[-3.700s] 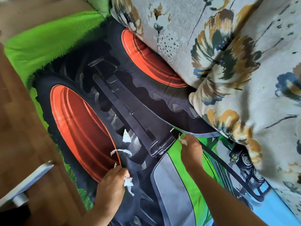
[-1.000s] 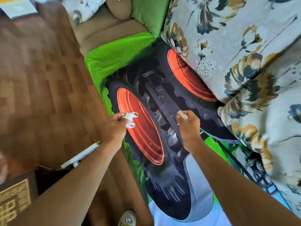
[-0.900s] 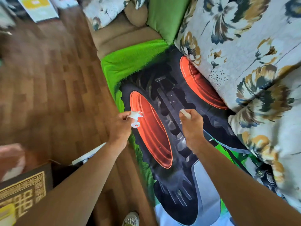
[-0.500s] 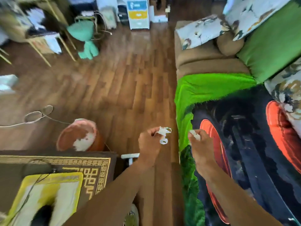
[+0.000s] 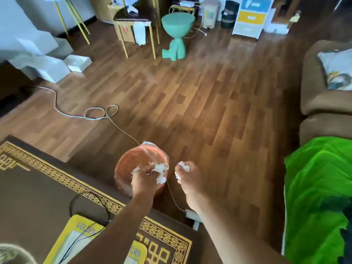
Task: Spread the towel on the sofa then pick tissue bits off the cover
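Head view, hands (image 5: 144, 180) clutching tissue bits (image 5: 160, 171) over bin (image 5: 133, 161)

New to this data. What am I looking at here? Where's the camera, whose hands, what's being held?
There is no robot here: a person wears a wide-angle camera on the head, which looks forward and down, so you see their own arms. The left hand grips a bunch of white tissue bits, and the right hand grips a smaller wad. Both hang over an orange bin lined with plastic on the wooden floor. At the right edge is the green towel on the brown sofa. A patterned rug lies lower left.
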Motion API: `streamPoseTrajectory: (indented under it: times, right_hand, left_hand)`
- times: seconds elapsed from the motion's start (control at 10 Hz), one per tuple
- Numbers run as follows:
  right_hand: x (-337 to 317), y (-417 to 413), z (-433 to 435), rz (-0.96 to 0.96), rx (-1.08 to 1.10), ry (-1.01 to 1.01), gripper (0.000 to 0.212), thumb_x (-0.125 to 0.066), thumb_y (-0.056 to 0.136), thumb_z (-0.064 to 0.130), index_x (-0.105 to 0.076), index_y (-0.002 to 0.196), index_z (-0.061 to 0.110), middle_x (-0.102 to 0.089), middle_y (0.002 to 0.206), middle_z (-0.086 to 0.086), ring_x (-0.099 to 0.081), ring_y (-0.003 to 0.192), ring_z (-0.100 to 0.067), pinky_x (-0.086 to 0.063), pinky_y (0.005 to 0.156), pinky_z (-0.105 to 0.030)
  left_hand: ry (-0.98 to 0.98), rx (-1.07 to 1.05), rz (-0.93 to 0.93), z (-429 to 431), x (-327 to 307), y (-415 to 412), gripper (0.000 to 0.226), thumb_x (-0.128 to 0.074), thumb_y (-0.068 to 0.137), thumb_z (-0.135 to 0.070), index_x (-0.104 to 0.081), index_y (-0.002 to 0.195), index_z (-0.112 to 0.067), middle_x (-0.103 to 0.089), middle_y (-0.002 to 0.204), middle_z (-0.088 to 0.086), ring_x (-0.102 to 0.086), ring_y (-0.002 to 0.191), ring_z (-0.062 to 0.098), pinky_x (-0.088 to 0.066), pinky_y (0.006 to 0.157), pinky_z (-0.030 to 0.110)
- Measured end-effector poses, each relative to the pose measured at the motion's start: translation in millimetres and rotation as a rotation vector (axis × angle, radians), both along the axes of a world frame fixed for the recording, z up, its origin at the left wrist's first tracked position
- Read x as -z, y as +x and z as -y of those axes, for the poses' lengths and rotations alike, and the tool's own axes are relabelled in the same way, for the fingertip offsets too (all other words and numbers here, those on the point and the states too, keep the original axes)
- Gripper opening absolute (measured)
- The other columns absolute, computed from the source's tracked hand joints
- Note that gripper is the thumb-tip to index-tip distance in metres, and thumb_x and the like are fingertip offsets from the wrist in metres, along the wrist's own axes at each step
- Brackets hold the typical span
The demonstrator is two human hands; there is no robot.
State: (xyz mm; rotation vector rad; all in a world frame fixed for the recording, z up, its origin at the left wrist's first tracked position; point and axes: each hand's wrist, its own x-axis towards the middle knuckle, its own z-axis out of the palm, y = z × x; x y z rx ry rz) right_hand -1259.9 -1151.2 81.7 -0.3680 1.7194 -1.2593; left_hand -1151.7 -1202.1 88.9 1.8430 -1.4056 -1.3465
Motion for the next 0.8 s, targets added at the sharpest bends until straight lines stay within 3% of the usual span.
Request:
streamPoseTrajectory:
  times: [0.1, 0.2, 0.3, 0.4, 0.5, 0.6, 0.7, 0.8]
  right_hand:
    - [46, 32, 53, 0.178, -0.046, 0.086, 0.018, -0.057, 0.088, 0.022, -0.055, 0.106, 0.020, -0.062, 0.089, 0.002, -0.058, 0.076, -0.008, -0.044, 0.054, -0.015]
    - [86, 54, 86, 0.267, -0.052, 0.179, 0.033, -0.059, 0.088, 0.018, -0.052, 0.120, 0.016, -0.064, 0.106, -0.003, -0.061, 0.094, -0.017, -0.051, 0.064, -0.021]
    - [118, 67, 110, 0.313, -0.041, 0.234, 0.040, -0.060, 0.087, 0.013, -0.050, 0.126, 0.015, -0.063, 0.112, -0.007, -0.062, 0.099, -0.021, -0.053, 0.063, -0.023]
    - [146, 80, 127, 0.361, -0.018, 0.274, 0.052, -0.062, 0.086, 0.016, -0.040, 0.134, 0.018, -0.055, 0.128, -0.008, -0.057, 0.110, -0.023, -0.055, 0.087, -0.036]
    - [161, 87, 136, 0.354, -0.004, 0.304, 0.059, -0.060, 0.088, 0.021, -0.031, 0.140, 0.020, -0.044, 0.140, -0.004, -0.049, 0.119, -0.024, -0.042, 0.105, -0.043]
    - [165, 90, 141, 0.363, -0.012, 0.325, 0.063, -0.054, 0.091, 0.022, -0.020, 0.144, 0.028, -0.034, 0.148, -0.002, -0.041, 0.128, -0.025, -0.035, 0.111, -0.045]
    - [159, 91, 142, 0.365, -0.012, 0.327, 0.059, -0.046, 0.095, 0.019, -0.015, 0.144, 0.032, -0.026, 0.151, -0.001, -0.037, 0.130, -0.025, -0.035, 0.111, -0.046]
    - [148, 91, 136, 0.321, -0.045, 0.321, 0.054, -0.039, 0.098, 0.018, -0.016, 0.144, 0.033, -0.026, 0.152, 0.000, -0.036, 0.131, -0.026, -0.035, 0.110, -0.047]
  left_hand:
    - [0.153, -0.133, -0.014, 43, 48, 41, 0.019, -0.060, 0.081, -0.002, -0.069, 0.098, -0.003, -0.071, 0.100, 0.018, -0.065, 0.094, 0.035, -0.054, 0.089, 0.049]
    - [0.229, -0.219, -0.028, 69, 87, 69, 0.020, -0.058, 0.079, 0.001, -0.068, 0.095, -0.001, -0.070, 0.100, 0.022, -0.065, 0.089, 0.034, -0.054, 0.087, 0.047]
    - [0.292, -0.266, -0.092, 91, 116, 86, 0.026, -0.056, 0.083, 0.001, -0.064, 0.107, 0.002, -0.066, 0.111, 0.024, -0.063, 0.099, 0.038, -0.052, 0.091, 0.046]
    - [0.337, -0.253, -0.173, 107, 132, 96, 0.032, -0.052, 0.089, 0.000, -0.054, 0.121, 0.002, -0.056, 0.127, 0.025, -0.054, 0.117, 0.041, -0.046, 0.099, 0.046]
    - [0.340, -0.255, -0.197, 115, 142, 97, 0.036, -0.048, 0.092, -0.003, -0.049, 0.128, -0.001, -0.053, 0.132, 0.020, -0.050, 0.122, 0.035, -0.043, 0.103, 0.045]
    - [0.331, -0.323, -0.156, 119, 144, 97, 0.027, -0.045, 0.094, -0.009, -0.056, 0.118, -0.004, -0.062, 0.117, 0.016, -0.058, 0.111, 0.031, -0.047, 0.099, 0.042]
    - [0.321, -0.319, -0.245, 121, 145, 98, 0.030, -0.044, 0.094, -0.007, -0.054, 0.122, -0.004, -0.059, 0.108, 0.012, -0.057, 0.100, 0.027, -0.046, 0.098, 0.048]
    - [0.333, -0.380, -0.309, 117, 139, 96, 0.027, -0.047, 0.093, -0.011, -0.057, 0.119, -0.012, -0.063, 0.105, 0.006, -0.061, 0.094, 0.023, -0.053, 0.080, 0.041]
